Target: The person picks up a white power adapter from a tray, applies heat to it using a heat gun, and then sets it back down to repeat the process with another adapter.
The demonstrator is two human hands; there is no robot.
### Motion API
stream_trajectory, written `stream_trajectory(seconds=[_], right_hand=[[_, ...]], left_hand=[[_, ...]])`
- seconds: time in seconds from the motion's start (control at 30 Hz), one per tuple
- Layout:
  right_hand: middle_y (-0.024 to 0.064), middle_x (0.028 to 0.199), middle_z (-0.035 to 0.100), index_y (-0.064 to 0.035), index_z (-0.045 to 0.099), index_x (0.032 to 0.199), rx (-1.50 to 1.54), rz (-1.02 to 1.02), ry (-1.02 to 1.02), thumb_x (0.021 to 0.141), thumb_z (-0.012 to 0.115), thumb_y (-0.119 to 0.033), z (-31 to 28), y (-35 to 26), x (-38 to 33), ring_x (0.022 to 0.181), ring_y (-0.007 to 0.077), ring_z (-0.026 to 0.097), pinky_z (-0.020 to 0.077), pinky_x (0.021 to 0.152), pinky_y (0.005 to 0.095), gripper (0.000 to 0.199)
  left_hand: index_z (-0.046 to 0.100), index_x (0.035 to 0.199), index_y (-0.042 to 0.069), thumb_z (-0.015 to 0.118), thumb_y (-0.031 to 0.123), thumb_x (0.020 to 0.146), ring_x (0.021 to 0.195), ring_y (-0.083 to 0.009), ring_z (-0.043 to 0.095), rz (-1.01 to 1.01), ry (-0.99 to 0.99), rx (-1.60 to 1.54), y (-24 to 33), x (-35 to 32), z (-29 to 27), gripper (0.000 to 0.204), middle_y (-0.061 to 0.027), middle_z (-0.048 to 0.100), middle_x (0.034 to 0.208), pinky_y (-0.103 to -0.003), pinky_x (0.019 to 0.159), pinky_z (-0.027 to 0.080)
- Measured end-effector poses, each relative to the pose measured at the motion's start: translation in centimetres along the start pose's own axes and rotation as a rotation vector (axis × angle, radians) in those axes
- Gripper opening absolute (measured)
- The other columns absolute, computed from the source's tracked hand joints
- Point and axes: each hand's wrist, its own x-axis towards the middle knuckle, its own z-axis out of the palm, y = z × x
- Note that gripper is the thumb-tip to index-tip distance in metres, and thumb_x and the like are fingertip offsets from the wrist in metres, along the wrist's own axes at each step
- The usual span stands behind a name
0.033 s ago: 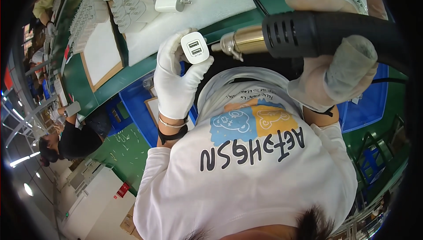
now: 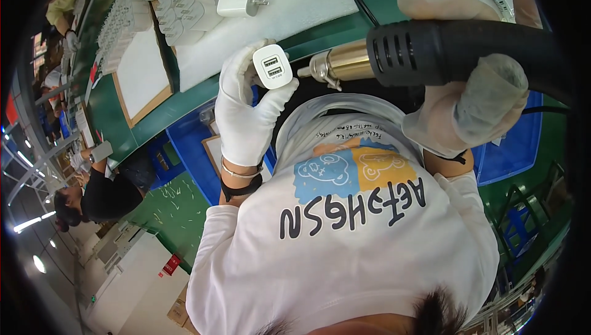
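My left hand (image 2: 246,113), in a white glove, holds up a small white charger (image 2: 273,66) with two ports on its face. My right hand (image 2: 474,101), also gloved, grips a black heat gun (image 2: 443,52). The gun's brass nozzle (image 2: 335,67) points left and ends just beside the charger. Both hands are raised over the edge of the green bench (image 2: 184,104), above my white printed shirt (image 2: 345,224).
A white mat (image 2: 289,15) on the bench carries loose white chargers (image 2: 237,3), with rows of several more (image 2: 175,12) to the left. A wood-framed white board (image 2: 141,76) lies beside them. Blue bins (image 2: 191,150) stand under the bench. Another person (image 2: 104,196) works at the left.
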Motion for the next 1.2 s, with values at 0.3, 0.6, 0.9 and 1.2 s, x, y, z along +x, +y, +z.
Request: stream_trajectory(seconds=[0.3,0.6,0.9,1.2], right_hand=[[0.0133,0.079,0.069,0.0063,0.067,0.087,0.004,0.007,0.001,0.095,0.032,-0.054,0.3,-0.4,-0.1,0.056,0.0144,0.063,0.0507,0.054,0.0183,0.070],[0.0129,0.078,0.069,0.0058,0.067,0.086,0.006,0.016,0.007,0.095,0.033,-0.055,1.2,-0.8,0.0,0.056,0.0142,0.063,0.0507,0.054,0.0183,0.070],[0.0125,0.078,0.069,0.0054,0.067,0.085,0.010,0.023,0.012,0.094,0.034,-0.056,0.6,-0.1,-0.3,0.056,0.0141,0.063,0.0508,0.054,0.0183,0.070],[0.0121,0.077,0.069,0.0049,0.067,0.083,0.011,0.028,0.018,0.094,0.034,-0.056,1.1,-1.1,-0.3,0.056,0.0140,0.063,0.0509,0.054,0.0183,0.070]], left_hand=[[0.048,0.126,0.004,0.075,-0.005,0.070,0.103,-0.0172,0.058,-0.002,0.014,-0.009,0.0,-0.2,0.0,0.062,-0.0081,0.054,0.121,-0.027,0.082,0.049],[0.049,0.125,0.004,0.075,-0.004,0.070,0.102,-0.0168,0.057,0.027,0.020,0.042,-0.4,-0.2,-0.1,0.062,-0.0080,0.054,0.120,-0.027,0.082,0.049],[0.050,0.125,0.004,0.076,-0.004,0.070,0.103,-0.0167,0.057,0.004,0.025,0.022,-0.3,-0.1,-0.2,0.061,-0.0080,0.054,0.121,-0.027,0.082,0.048],[0.049,0.125,0.004,0.076,-0.004,0.070,0.102,-0.0169,0.057,0.011,0.034,-0.012,-0.3,0.0,0.0,0.061,-0.0080,0.054,0.121,-0.028,0.082,0.048]])
